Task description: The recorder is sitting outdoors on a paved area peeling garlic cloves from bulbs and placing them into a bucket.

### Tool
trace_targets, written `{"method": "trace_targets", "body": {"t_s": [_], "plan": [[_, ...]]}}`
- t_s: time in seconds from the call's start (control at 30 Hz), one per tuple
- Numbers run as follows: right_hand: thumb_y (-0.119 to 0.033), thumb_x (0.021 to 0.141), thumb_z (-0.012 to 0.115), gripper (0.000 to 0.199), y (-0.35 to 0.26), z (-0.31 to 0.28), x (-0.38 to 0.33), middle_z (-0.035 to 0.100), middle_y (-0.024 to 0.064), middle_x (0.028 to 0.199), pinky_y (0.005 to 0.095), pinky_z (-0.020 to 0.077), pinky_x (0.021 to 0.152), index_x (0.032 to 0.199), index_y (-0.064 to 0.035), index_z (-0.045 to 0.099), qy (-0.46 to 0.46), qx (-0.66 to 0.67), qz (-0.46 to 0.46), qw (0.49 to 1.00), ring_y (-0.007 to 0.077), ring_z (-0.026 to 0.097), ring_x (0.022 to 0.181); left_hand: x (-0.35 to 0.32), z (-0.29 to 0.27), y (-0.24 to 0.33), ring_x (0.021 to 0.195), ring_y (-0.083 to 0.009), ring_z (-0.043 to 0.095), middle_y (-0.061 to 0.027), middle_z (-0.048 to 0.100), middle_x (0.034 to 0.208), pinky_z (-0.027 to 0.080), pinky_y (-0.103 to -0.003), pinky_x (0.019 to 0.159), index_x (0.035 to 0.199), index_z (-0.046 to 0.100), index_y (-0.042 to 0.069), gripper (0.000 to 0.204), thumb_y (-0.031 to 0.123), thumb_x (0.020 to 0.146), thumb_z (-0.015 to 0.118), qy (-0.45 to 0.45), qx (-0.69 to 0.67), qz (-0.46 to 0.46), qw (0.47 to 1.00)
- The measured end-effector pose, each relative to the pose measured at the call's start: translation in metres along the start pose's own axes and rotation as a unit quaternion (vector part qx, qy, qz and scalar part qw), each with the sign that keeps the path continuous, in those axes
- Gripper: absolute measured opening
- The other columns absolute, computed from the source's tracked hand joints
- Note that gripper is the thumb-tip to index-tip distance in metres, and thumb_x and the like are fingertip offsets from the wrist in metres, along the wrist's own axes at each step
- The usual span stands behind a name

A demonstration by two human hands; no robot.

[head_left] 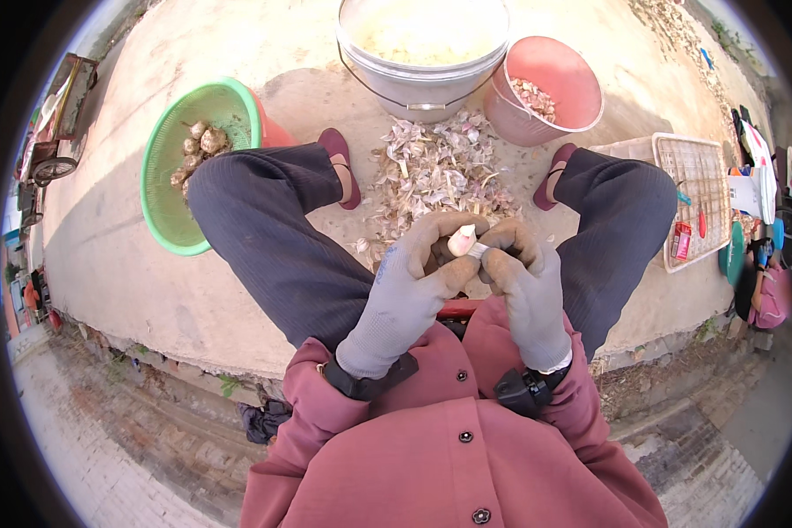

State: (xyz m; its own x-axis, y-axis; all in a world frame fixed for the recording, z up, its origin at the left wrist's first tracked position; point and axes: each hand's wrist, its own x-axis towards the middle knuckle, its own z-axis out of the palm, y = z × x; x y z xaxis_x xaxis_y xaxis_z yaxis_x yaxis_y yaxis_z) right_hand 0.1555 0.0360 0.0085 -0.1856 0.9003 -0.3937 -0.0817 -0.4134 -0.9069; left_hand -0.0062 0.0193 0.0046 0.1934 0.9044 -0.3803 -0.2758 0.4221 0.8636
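Note:
My gloved left hand is closed round a pale garlic clove with a pinkish patch, held above my lap. Close against it, the fingers of my gloved right hand pinch a white strip of garlic skin at the clove's lower side. Both gloves are grey with dirty fingertips. Below and beyond my hands, a heap of garlic skins is spread on the ground between my feet.
A green basket with whole garlic bulbs stands at left. Ahead are a large white bucket and a pink bucket holding garlic cloves. A pale plastic crate with a small red box lies at right.

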Motion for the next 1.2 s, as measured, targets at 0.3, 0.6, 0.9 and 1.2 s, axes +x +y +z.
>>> {"method": "trace_targets", "body": {"t_s": [0.3, 0.6, 0.9, 1.2], "plan": [[-0.01, 0.092, 0.062, 0.014, 0.018, -0.004, -0.001, 0.062, -0.0003, 0.081, 0.0228, 0.0439, 0.061, 0.101, 0.0008, 0.064, -0.025, -0.09, 0.002, 0.996, 0.0038, 0.051, 0.069, -0.001, -0.012, 0.004, 0.084, -0.0077, 0.056, -0.0032, 0.061, 0.103, 0.046, -0.021, 0.072, 0.144, 0.047, -0.001, 0.06, 0.039, 0.101, 0.059, 0.021, 0.017, 0.014, 1.0], [-0.01, 0.092, 0.063, 0.021, 0.007, -0.012, -0.003, 0.068, 0.0023, 0.082, 0.0225, 0.0487, 0.064, 0.108, 0.0036, 0.068, 0.005, -0.122, 0.023, 0.992, 0.0048, 0.058, 0.071, -0.003, -0.003, -0.004, 0.1, -0.0279, 0.066, -0.0241, 0.063, 0.121, 0.052, -0.034, 0.089, 0.15, 0.041, 0.003, 0.052, 0.004, 0.099, 0.053, -0.024, 0.334, 0.136, 0.932], [-0.007, 0.089, 0.059, 0.019, 0.004, -0.02, -0.002, 0.066, 0.0062, 0.077, 0.0248, 0.0482, 0.062, 0.103, 0.0046, 0.067, -0.045, -0.156, 0.013, 0.987, 0.0066, 0.058, 0.066, -0.009, -0.007, -0.005, 0.091, -0.0273, 0.065, -0.0211, 0.064, 0.12, 0.051, -0.033, 0.083, 0.147, 0.043, 0.001, 0.048, 0.008, 0.101, 0.052, -0.059, 0.347, 0.144, 0.925], [-0.002, 0.086, 0.06, 0.011, 0.006, -0.007, -0.009, 0.058, 0.0082, 0.075, 0.0264, 0.0441, 0.057, 0.094, 0.0023, 0.066, 0.004, -0.26, -0.065, 0.963, 0.0067, 0.053, 0.063, -0.009, -0.001, 0.002, 0.071, -0.0064, 0.052, -0.0041, 0.064, 0.094, 0.042, -0.02, 0.06, 0.136, 0.051, 0.0, 0.037, 0.016, 0.103, 0.05, 0.033, -0.017, -0.084, 0.996]]}}
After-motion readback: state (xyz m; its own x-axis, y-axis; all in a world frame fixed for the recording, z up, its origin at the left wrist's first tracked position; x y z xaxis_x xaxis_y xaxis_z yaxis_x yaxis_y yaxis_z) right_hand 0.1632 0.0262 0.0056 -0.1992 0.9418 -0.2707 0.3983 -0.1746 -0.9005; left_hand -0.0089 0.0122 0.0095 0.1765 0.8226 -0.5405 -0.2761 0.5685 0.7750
